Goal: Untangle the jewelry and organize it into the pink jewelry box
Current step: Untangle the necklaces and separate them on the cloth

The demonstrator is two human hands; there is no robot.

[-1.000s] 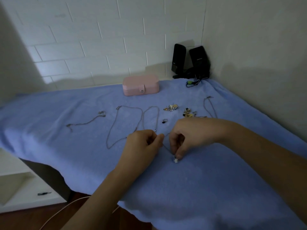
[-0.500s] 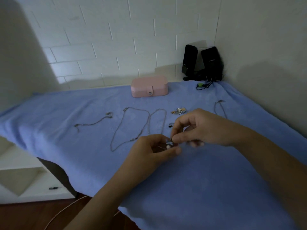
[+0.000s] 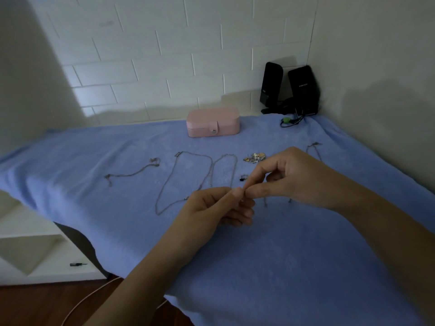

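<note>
Blue terry cloth (image 3: 282,255) covers the tabletop. Above it my left hand (image 3: 211,208) and right hand (image 3: 299,175) meet fingertip to fingertip, each pinching a thin silver chain (image 3: 265,201) whose ends dangle. Rounded and snap-fastened, the pink jewelry box (image 3: 213,125) sits closed at the far edge. The lettering on the black speaker (image 3: 303,88) is too small to read.

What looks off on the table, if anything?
Nothing spilled or broken. One oddity: the heap of small pieces just beyond the right hand is jumbled, while the chains lie apart in a row. The box is shut. The left hand and right hand pinch a thin chain.
</note>
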